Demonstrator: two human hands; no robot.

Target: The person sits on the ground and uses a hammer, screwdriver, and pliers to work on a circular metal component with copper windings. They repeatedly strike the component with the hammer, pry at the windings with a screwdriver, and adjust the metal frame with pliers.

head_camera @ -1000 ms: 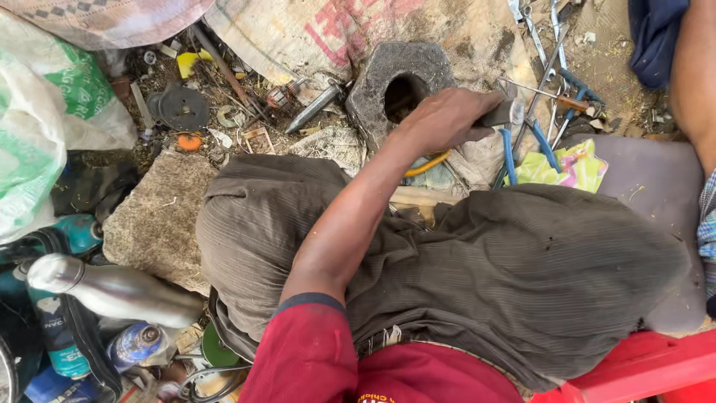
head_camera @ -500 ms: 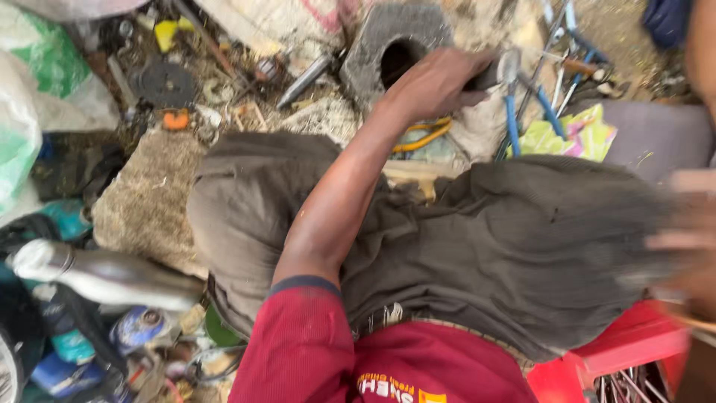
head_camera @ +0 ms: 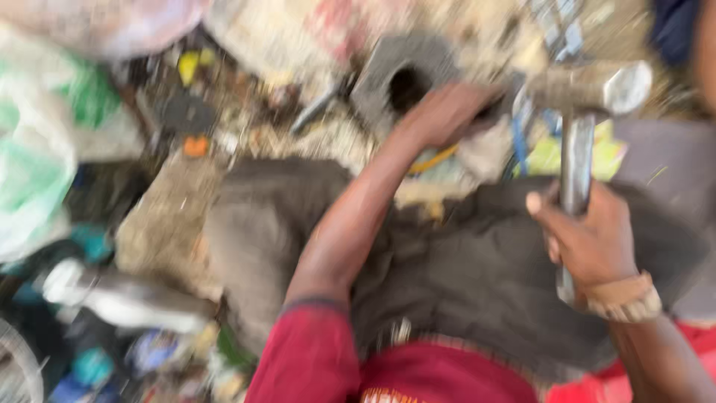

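The right hand (head_camera: 593,242) has its fingers clenched round a metal hammer (head_camera: 578,142), raised above the left hand (head_camera: 447,112), which grips something small and blurred beside the holed block (head_camera: 388,71); a stray blow could crush knuckles.

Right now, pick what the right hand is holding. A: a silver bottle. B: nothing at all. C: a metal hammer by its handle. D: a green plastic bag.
C: the right hand is closed around the grey handle of a metal hammer, whose head sits raised near the left hand beside the grey block with a round hole.
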